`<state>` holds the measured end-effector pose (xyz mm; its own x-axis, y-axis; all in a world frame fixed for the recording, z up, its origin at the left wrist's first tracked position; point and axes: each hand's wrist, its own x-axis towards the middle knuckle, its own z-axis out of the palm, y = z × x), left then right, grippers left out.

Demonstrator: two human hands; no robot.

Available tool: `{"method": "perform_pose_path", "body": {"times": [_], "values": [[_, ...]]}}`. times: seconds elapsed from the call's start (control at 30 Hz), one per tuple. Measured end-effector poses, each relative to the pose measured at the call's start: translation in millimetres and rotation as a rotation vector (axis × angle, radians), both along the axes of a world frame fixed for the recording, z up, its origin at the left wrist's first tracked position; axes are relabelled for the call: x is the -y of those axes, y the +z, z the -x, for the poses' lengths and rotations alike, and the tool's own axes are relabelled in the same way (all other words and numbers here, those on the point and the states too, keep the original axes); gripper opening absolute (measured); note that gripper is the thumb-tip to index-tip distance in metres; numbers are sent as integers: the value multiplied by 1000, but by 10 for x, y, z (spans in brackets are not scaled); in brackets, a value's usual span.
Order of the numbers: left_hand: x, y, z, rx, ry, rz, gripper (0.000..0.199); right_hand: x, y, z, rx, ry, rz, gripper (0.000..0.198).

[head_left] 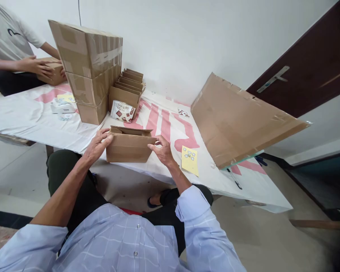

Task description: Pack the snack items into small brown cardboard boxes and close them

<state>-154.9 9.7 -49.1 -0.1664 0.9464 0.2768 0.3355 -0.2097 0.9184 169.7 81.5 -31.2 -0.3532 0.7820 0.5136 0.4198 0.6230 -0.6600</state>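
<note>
A small brown cardboard box (129, 148) stands at the table's near edge, its top partly open with a flap raised at the back. My left hand (98, 144) grips its left upper corner, fingers on the side and thumb at the front edge. With thumb and fingers, my right hand (162, 150) pinches the box's upper right corner. What lies inside the box is hidden. Just behind it, a white packet (122, 111) printed "Super Meal" with brown squares leans against a row of open cardboard boxes (130, 85).
Taped cartons (92, 68) are stacked at left. A large cardboard panel (243, 121) leans at right, near a pen (234, 179). A yellow sheet (189, 160) lies on the white-and-pink tablecloth (166, 121). Another person's hands (38, 67) hold a box at far left.
</note>
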Motion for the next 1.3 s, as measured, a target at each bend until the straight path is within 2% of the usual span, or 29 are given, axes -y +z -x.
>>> {"method": "perform_pose_path", "body": {"times": [0.1, 0.17, 0.23, 0.3, 0.37, 0.5, 0.67, 0.8, 0.93, 1.1, 1.2, 1.3], "values": [[-16, 90, 63, 118, -42, 51, 85, 172, -14, -93, 134, 31, -233, 9], [-80, 170, 107, 51, -88, 41, 83, 304, -39, -141, 294, 48, -352, 15], [-184, 239, 132, -102, -145, -5, 75, 412, -55, -164, 432, 57, -405, 13], [-301, 284, 122, -272, -199, -49, 71, 471, -40, -163, 496, 85, -412, 3], [-401, 314, 72, -420, -201, -59, 69, 470, 13, -135, 482, 128, -393, 15], [-466, 385, -109, -647, -58, 35, 51, 334, 145, 14, 425, 174, -345, 26], [-373, 456, -300, -809, 48, 84, 39, 159, 188, 235, 641, 217, -344, 31], [-306, 396, -338, -809, 77, -10, 47, 168, 231, 216, 706, 126, -464, 32], [-288, 280, -264, -687, 88, -109, 57, 247, 295, 78, 678, -35, -542, 35], [-222, 183, -164, -588, 67, -136, 53, 344, 329, -35, 756, -170, -479, 42], [-110, 161, -161, -549, 57, -153, 67, 388, 351, -78, 800, -219, -443, 57], [42, 126, -192, -483, 74, -168, 79, 430, 392, -126, 815, -248, -406, 61]]}}
